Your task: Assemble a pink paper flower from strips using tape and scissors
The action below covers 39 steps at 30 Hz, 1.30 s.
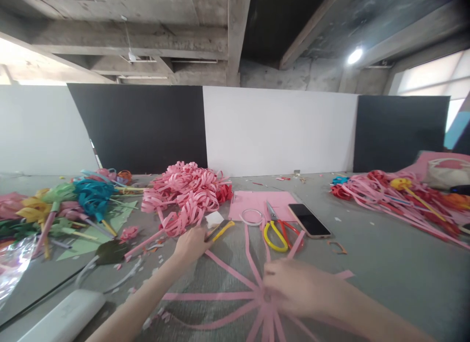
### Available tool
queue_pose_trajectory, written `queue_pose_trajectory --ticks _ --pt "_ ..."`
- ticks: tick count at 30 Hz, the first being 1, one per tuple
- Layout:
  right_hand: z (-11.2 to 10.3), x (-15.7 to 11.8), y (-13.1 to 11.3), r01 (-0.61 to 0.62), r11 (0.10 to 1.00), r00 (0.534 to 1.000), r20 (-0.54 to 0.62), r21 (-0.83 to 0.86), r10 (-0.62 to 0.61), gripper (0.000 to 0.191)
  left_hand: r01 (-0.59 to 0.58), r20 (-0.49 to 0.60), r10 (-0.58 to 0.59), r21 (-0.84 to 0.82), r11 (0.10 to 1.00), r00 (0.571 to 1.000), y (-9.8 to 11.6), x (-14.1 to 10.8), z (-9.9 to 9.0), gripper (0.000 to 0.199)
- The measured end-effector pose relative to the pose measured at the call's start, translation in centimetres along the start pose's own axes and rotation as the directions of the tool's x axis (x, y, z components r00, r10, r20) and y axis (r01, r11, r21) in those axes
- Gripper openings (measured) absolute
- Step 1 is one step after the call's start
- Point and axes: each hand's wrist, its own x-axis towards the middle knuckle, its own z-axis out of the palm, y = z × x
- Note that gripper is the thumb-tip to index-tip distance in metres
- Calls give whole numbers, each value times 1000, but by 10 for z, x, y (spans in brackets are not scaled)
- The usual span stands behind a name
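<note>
Several pink paper strips (231,296) spread out like a star on the grey table, crossing at one middle point. My right hand (293,286) is at that crossing, slightly blurred, its fingers curled down on the strips. Further forward and left, my left hand (191,245) has its fingers closed at the near end of a yellow-and-dark utility knife (222,231). One strip's far end lies just under that hand. Scissors with a yellow and a red handle (276,235) lie beyond the star, partly over a pink sheet (238,200).
A white ring (251,216) and a phone (309,220) lie near the scissors. Curled pink paper bundles (187,192) are heaped at the back left, beside paper flowers (93,195). More strips (385,190) pile up right. A white box-like device (66,315) sits front left.
</note>
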Motion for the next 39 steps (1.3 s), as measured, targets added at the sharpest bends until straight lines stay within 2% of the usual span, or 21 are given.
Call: queue_pose_trajectory --ticks 6,9,11,14,17,21,24,29,34,39 --pt "9 6 -1 44 998 998 -48 -37 -46 17 18 -67 -20 -38 999 998 3 -3 5 18" --pt "6 11 2 29 999 997 -71 24 -27 17 -12 -131 -2 -107 994 991 3 -4 3 20" --pt "3 21 7 1 996 993 -119 93 10 16 -21 -215 -16 -169 985 977 3 -4 3 24" --pt "1 52 17 -54 986 974 -212 156 86 15 4 -364 -103 -262 965 926 1 -6 5 32" --pt "2 98 24 -114 977 951 -266 179 160 19 25 -460 -187 -337 941 868 -3 -7 10 36" --pt "9 155 23 -190 955 919 -300 229 255 21 32 -506 -254 -406 913 825 -11 -6 15 36" --pt "17 181 22 -219 939 912 -288 265 294 25 31 -509 -280 -443 896 814 -15 -3 17 37" --pt "31 194 27 -207 932 928 -242 298 283 26 -1 -509 -287 -491 871 811 -16 2 22 36" --pt "41 197 33 -178 935 949 -196 306 245 23 -26 -531 -317 -540 841 786 -19 10 31 38" --pt "44 201 36 -131 945 967 -173 301 189 24 -75 -546 -284 -543 836 789 -21 13 36 37"
